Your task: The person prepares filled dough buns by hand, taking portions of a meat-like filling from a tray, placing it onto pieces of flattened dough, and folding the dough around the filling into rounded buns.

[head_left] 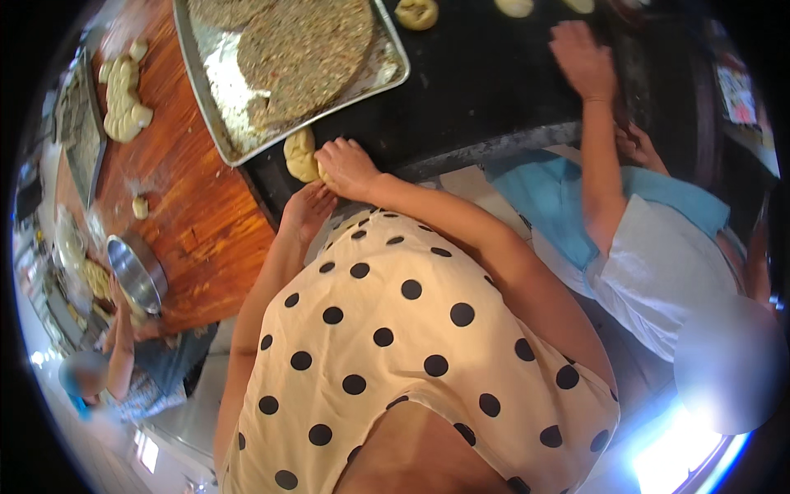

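At the near edge of the black work surface, my right hand (350, 170) has its fingers curled over a small piece of pale yellow dough (322, 174). Much of that piece is hidden beneath the fingers. My left hand (310, 206) lies just below it, palm partly turned up, its fingers stretched toward the same dough. A larger folded lump of dough (299, 156) rests right beside my fingertips, close to the corner of a metal baking tray (233, 155).
A brown, seed-flecked slab (304, 62) fills much of the tray. More dough (416, 13) lies on the black surface (461, 90). The wooden table (206, 239) holds dough pieces (123, 103) and a steel bowl (136, 273). Co-workers stand at right (658, 263) and lower left (123, 383).
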Available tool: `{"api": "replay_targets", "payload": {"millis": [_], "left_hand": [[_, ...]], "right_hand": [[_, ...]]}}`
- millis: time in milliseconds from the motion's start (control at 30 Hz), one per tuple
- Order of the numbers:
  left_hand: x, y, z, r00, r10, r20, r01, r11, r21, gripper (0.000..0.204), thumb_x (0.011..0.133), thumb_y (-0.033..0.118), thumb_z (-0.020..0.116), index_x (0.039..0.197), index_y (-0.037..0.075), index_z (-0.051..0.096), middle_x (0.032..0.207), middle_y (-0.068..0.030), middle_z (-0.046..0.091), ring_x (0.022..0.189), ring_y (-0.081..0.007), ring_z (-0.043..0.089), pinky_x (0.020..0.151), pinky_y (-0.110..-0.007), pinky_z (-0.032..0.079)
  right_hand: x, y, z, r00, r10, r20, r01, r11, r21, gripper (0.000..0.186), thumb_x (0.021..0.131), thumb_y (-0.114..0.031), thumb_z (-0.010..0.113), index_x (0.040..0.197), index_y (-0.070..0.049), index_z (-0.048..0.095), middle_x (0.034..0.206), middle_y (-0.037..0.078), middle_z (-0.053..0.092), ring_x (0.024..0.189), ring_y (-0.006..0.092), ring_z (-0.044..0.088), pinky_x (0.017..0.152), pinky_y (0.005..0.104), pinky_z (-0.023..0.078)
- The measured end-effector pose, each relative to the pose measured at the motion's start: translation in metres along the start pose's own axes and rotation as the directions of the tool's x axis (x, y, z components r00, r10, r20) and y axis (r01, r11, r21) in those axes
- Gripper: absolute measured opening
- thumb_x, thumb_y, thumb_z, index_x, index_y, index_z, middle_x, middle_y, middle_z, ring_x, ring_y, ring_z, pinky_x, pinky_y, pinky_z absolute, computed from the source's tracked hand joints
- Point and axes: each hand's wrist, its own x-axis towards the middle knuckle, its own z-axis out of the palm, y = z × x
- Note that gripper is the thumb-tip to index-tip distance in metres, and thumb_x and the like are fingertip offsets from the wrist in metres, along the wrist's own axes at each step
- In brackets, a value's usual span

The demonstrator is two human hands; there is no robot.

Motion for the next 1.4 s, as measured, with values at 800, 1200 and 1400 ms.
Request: {"api": "replay_targets", "payload": {"millis": [800, 1200, 1400], "left_hand": [[0.055, -0.023, 0.21, 0.901, -0.026, 0.433, -0.187, 0.878, 0.44, 0.037, 0.097, 0.012, 0.051, 0.131, -0.004, 0.046, 0.117, -0.0151, 0.06, 0.108, -0.0251, 0.06, 0.099, -0.038, 0.048], [0.057, -0.007, 0.174, 0.921, -0.105, 0.374, -0.026, 0.944, 0.328, 0.026, 0.097, 0.01, 0.05, 0.118, -0.003, 0.055, 0.111, -0.0138, 0.062, 0.1, -0.0239, 0.064, 0.091, -0.036, 0.053], [0.041, -0.007, 0.161, 0.899, -0.119, 0.422, -0.018, 0.951, 0.307, 0.027, 0.096, 0.013, 0.05, 0.117, -0.003, 0.056, 0.108, -0.0143, 0.064, 0.099, -0.0232, 0.064, 0.09, -0.035, 0.054]], "right_hand": [[-0.041, 0.157, -0.07, 0.423, 0.66, -0.621, -0.552, 0.731, 0.401, 0.038, 0.102, -0.028, 0.042, 0.123, -0.001, 0.057, 0.135, 0.019, 0.054, 0.133, 0.0359, 0.043, 0.115, 0.0487, 0.025], [-0.037, 0.163, -0.059, 0.667, 0.464, -0.584, -0.658, 0.733, -0.169, 0.056, 0.097, -0.039, 0.046, 0.146, -0.01, 0.042, 0.155, 0.02, 0.031, 0.144, 0.0395, 0.024, 0.118, 0.0537, 0.013], [-0.038, 0.178, -0.057, 0.701, 0.444, -0.558, -0.624, 0.76, -0.179, 0.063, 0.096, -0.047, 0.048, 0.147, -0.011, 0.04, 0.156, 0.021, 0.027, 0.145, 0.0408, 0.021, 0.117, 0.0555, 0.011]]}}
